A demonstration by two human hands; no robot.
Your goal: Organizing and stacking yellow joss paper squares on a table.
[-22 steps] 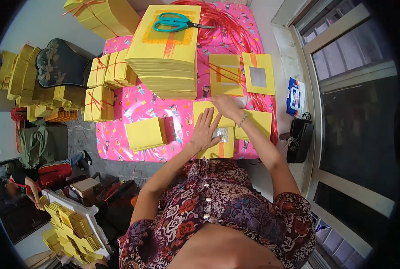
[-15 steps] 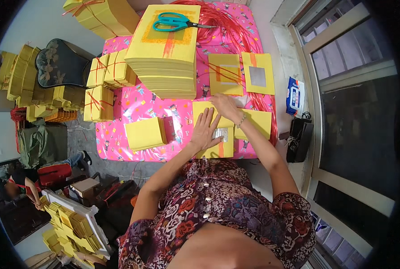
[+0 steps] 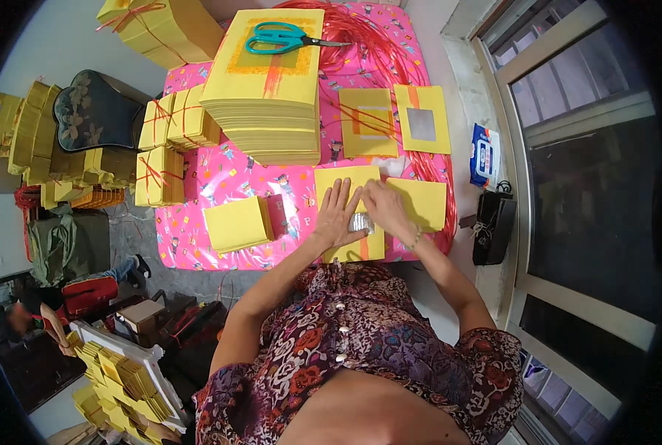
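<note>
My left hand (image 3: 337,221) lies flat with fingers stretched out on a yellow paper sheet (image 3: 348,176) near the table's front edge. Beside its thumb a silver foil patch (image 3: 361,222) shows on the lower yellow paper, which bears an orange stripe. Close by on the right, my right hand (image 3: 385,210) has its fingers bent and drawn together over the paper. What lies under those fingertips is hidden. Partly beneath the right wrist is a yellow paper stack (image 3: 424,204). Left of my hands sits a folded yellow paper bundle (image 3: 237,225).
A tall yellow paper stack (image 3: 260,122) carries teal-handled scissors (image 3: 279,38). Red strings (image 3: 372,44) spread over the pink tablecloth (image 3: 286,185). Tied bundles (image 3: 160,176) stand left. Two yellow sheets (image 3: 422,141) lie beyond my hands. A wipes pack (image 3: 484,157) rests on the windowsill. Another person (image 3: 45,308) is lower left.
My right hand has come nearer, down from the paper's far edge to beside my left fingers, and its fingers have curled. My left hand stays pressed flat.
</note>
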